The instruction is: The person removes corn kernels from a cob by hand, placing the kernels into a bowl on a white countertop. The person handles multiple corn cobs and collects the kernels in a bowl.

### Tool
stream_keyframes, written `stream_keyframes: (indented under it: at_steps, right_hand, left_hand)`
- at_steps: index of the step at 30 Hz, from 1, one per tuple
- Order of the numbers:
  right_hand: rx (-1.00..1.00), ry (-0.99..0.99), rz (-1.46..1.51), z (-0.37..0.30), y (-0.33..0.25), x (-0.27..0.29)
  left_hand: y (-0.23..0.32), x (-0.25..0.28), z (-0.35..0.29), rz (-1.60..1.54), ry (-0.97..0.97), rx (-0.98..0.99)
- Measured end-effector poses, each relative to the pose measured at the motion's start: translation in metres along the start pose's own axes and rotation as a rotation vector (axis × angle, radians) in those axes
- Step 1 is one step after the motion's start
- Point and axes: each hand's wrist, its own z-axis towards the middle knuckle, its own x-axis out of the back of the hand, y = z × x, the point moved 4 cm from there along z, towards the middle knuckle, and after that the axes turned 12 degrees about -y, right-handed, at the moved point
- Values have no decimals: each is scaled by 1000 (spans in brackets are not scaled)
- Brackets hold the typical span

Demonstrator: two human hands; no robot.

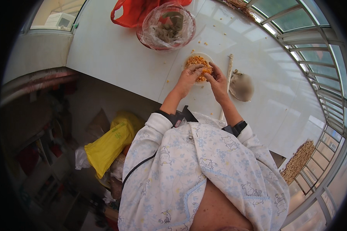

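Note:
Both hands are over a pale bowl (209, 57) filled with loose orange-yellow corn kernels (197, 60). Between my fingers is an orange piece of corn cob (207, 71), partly hidden by them. My left hand (188, 77) comes at it from the left, thumb and fingers closed together at its side. My right hand (218, 80) grips its right side, fingers curled round with the thumb toward the bowl. Stray kernels lie on the white tabletop (142, 65) around the bowl.
A pale stick (229, 73) lies just right of the bowl, beside a round, greyish dish-like thing (241, 87). A plastic-lined red basket (166, 32) stands farther off, against a red bag (132, 13). Yellow bags (108, 148) sit below the table's left edge. Window bars (320, 57) border the right.

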Motion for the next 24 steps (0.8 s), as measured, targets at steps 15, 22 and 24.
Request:
stream_keyframes:
  at_steps: [15, 22, 24]
  right_hand:
    - [24, -174, -173, 2, -17, -9]
    - [-102, -230, -71, -5, -29, -15]
    - [-87, -220, -45, -7, -30, -16]
  left_hand:
    - [-10, -3, 2, -143, 4, 29]
    - [0, -8, -2, -1, -40, 82]
    - [2, -10, -3, 22, -49, 69]
